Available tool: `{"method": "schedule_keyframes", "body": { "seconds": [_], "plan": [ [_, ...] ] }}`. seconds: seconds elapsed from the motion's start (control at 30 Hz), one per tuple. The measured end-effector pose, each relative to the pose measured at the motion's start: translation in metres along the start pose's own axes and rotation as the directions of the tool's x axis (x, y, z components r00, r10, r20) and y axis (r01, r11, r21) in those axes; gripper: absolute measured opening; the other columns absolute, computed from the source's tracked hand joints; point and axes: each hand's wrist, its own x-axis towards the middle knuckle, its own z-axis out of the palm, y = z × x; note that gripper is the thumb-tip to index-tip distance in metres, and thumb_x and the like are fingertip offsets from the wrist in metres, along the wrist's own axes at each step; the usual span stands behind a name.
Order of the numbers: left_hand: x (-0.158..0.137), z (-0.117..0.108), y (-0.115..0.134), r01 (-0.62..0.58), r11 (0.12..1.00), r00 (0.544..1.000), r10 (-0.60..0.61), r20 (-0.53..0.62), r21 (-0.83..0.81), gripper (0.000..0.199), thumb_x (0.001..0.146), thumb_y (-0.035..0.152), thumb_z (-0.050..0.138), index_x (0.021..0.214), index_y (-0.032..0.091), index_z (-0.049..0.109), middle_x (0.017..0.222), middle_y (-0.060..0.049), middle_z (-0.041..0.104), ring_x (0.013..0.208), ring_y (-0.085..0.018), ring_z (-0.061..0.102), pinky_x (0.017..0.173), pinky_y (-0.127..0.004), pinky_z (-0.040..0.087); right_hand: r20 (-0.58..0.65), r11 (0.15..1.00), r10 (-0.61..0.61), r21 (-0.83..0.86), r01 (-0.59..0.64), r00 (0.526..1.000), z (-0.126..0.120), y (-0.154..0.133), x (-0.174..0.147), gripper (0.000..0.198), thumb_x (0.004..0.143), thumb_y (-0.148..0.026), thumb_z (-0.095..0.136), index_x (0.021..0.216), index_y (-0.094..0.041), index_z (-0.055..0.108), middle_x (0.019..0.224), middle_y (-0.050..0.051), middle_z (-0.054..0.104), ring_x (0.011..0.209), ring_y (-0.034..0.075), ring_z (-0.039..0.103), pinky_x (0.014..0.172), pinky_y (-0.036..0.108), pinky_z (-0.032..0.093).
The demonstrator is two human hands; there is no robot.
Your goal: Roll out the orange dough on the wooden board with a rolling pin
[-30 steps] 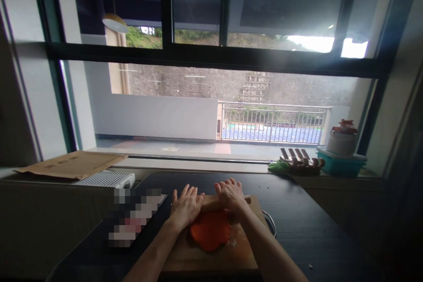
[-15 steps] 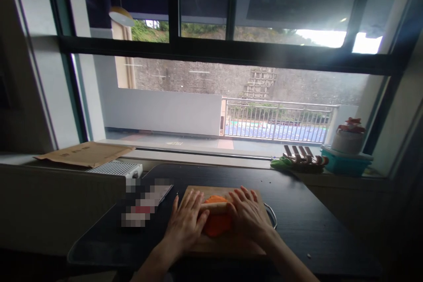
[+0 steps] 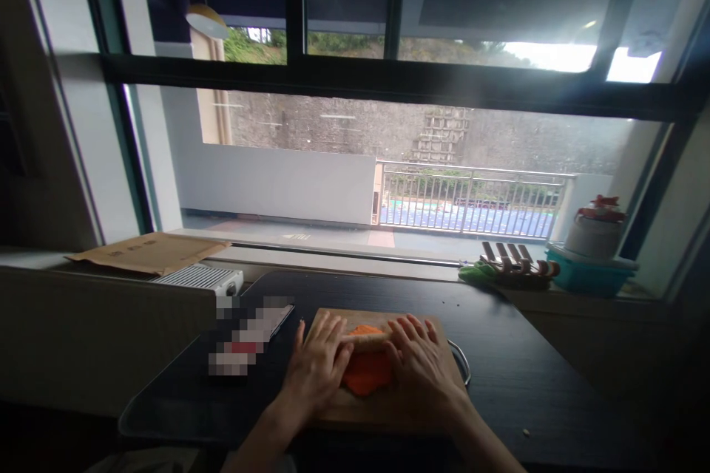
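A wooden rolling pin [image 3: 368, 342] lies crosswise over a flattened orange sheet [image 3: 366, 374] that looks like dough or clay. Both rest on a wooden cutting board [image 3: 382, 414]. My left hand [image 3: 317, 363] presses flat over the pin's left end, fingers stretched forward and thumb toward the middle. On the right end lies my right hand [image 3: 422, 356], palm down, its fingers extended and slightly apart. The hands cover the pin's ends, so only its middle shows. A curved metal handle [image 3: 461, 363] sticks out at the board's right side.
The dark table [image 3: 515, 355] stands against a window. A blurred-out item [image 3: 244, 344] lies left of the board. On the sill are a brown envelope [image 3: 152, 253], a green cloth [image 3: 478, 273], a brown rack-like object [image 3: 515, 260] and a teal box [image 3: 591, 277] under a white container.
The rolling pin has moved slightly forward, away from me, over the orange sheet, both hands staying on it. The whole view has shifted a little.
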Motion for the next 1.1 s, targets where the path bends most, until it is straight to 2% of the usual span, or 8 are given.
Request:
{"method": "schedule_keyframes", "body": {
  "seconds": [0.1,0.2,0.33,0.5,0.67,0.87,0.97,1.1],
  "plan": [
    [-0.038,0.006,-0.002,-0.114,0.993,0.989,0.117,-0.094,0.038,0.054,0.096,0.041,0.034,0.148,0.024,0.032,0.153,-0.005,0.036,0.142,-0.026,0.031,0.116,-0.057,0.018,-0.077,0.995,-0.097,-0.024,0.095,0.992,0.001,0.004,-0.038,0.05,0.098,-0.049,0.036,0.142,-0.026,0.045,0.145,0.002,0.047,0.138,0.023,0.035,0.116,0.045,0.021],
    [-0.039,0.005,0.0,-0.109,0.993,0.992,0.112,-0.064,0.05,0.056,0.096,0.042,0.035,0.149,0.025,0.03,0.153,-0.005,0.035,0.142,-0.026,0.03,0.116,-0.057,0.019,-0.07,0.993,-0.117,-0.029,0.116,0.991,0.001,0.007,-0.039,0.051,0.098,-0.049,0.036,0.143,-0.026,0.044,0.146,0.002,0.046,0.139,0.023,0.034,0.116,0.044,0.021],
    [0.016,-0.004,0.004,0.082,0.995,0.994,-0.086,0.073,0.053,0.055,0.096,0.042,0.029,0.145,0.018,0.038,0.153,-0.008,0.036,0.144,-0.028,0.026,0.116,-0.058,0.017,0.042,1.0,0.023,-0.017,-0.023,0.999,0.001,0.005,0.014,0.049,0.1,-0.046,0.031,0.138,-0.022,0.05,0.144,0.007,0.048,0.139,0.026,0.033,0.114,0.048,0.021],
    [0.073,-0.004,0.004,0.128,0.99,0.99,-0.131,0.057,0.062,0.054,0.097,0.042,0.026,0.138,0.014,0.049,0.145,-0.013,0.048,0.141,-0.029,0.032,0.114,-0.061,0.018,0.136,0.988,0.156,-0.032,-0.153,0.978,0.002,0.003,0.072,0.045,0.1,-0.044,0.03,0.126,-0.022,0.06,0.136,0.011,0.055,0.134,0.029,0.039,0.109,0.053,0.025],
    [0.038,-0.002,0.004,0.082,0.996,0.995,-0.084,0.045,0.044,0.05,0.098,0.041,0.025,0.135,0.022,0.052,0.144,-0.007,0.05,0.142,-0.027,0.031,0.115,-0.06,0.015,0.075,0.994,0.105,-0.008,-0.105,0.992,0.001,0.001,0.036,0.047,0.1,-0.044,0.029,0.13,-0.022,0.058,0.14,0.01,0.053,0.136,0.028,0.037,0.112,0.05,0.022],
    [-0.033,-0.004,0.002,-0.032,0.999,0.999,0.032,0.021,0.017,0.053,0.096,0.041,0.031,0.148,0.03,0.032,0.154,-0.001,0.034,0.144,-0.025,0.027,0.116,-0.059,0.016,0.038,0.999,-0.005,0.033,0.004,0.999,-0.01,-0.003,-0.037,0.052,0.098,-0.049,0.036,0.143,-0.024,0.044,0.15,0.003,0.04,0.141,0.022,0.028,0.117,0.041,0.016],
    [-0.024,-0.005,0.006,0.002,0.999,0.998,-0.004,0.059,0.035,0.056,0.096,0.043,0.031,0.148,0.025,0.031,0.155,-0.003,0.031,0.144,-0.027,0.025,0.116,-0.059,0.016,0.071,0.999,0.006,0.034,-0.009,0.997,-0.013,-0.002,-0.029,0.053,0.099,-0.049,0.033,0.144,-0.023,0.044,0.15,0.004,0.04,0.142,0.022,0.027,0.117,0.041,0.016],
    [0.028,-0.004,0.01,0.122,0.989,0.988,-0.13,0.089,0.087,0.059,0.096,0.044,0.026,0.147,0.015,0.034,0.155,-0.009,0.031,0.146,-0.028,0.02,0.116,-0.058,0.012,0.141,0.996,0.093,-0.005,-0.094,0.986,-0.009,0.0,0.025,0.052,0.1,-0.046,0.028,0.14,-0.019,0.048,0.147,0.01,0.044,0.141,0.027,0.029,0.114,0.048,0.019]
  ]
}}
